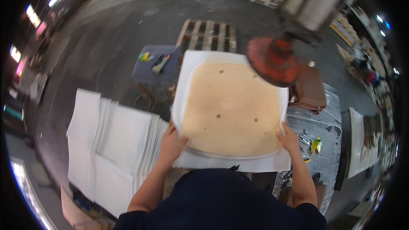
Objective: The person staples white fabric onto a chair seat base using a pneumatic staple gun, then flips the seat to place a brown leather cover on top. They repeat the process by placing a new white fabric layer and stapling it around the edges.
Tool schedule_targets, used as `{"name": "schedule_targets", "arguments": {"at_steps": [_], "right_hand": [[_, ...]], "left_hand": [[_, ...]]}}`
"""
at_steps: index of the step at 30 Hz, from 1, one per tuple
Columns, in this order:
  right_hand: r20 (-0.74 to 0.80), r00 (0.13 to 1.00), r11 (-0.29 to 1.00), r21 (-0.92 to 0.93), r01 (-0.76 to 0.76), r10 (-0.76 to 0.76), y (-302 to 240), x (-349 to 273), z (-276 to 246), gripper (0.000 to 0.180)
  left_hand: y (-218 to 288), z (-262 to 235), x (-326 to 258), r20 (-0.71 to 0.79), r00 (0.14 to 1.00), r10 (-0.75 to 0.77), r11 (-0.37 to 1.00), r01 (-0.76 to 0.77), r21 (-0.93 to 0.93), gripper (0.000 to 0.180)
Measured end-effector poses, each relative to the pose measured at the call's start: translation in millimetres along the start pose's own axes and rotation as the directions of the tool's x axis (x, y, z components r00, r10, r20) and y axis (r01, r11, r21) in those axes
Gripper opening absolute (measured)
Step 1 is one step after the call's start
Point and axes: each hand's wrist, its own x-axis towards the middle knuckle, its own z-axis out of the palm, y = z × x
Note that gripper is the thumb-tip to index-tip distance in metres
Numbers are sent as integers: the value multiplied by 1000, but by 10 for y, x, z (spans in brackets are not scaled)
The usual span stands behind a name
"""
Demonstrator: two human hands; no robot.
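A light plywood panel (pixel 232 106), squarish with rounded corners and several small holes, lies in front of me on white foam sheeting (pixel 194 58). The white layer shows past its edges on all sides, with more of it under the near edge. My left hand (pixel 172 144) is closed at the near left corner, its thumb on top by the wood. At the near right edge my right hand (pixel 288 138) is closed on the white rim beside the panel. The undersides of both grips are hidden.
White foam sheets (pixel 121 132) are stacked at left. A blue-grey padded stool (pixel 149 73) carries a tool, with a wooden pallet (pixel 207 34) behind. A red lamp shade (pixel 272 59) overhangs the far right corner. Brown cushions (pixel 309 87) and small tools lie on the plastic-covered table (pixel 330 138).
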Motion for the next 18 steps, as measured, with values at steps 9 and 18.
{"name": "schedule_targets", "arguments": {"at_steps": [9,18], "right_hand": [[-369,926,950,309,47,75,-130,996,-369,91],[-151,986,997,25,-72,75,-864,963,-29,80]], "left_hand": [[-317,-207,1354,175,857,-485,660,489,-570,56],[355,237,1791,-218,880,-421,900,436,20,71]]}}
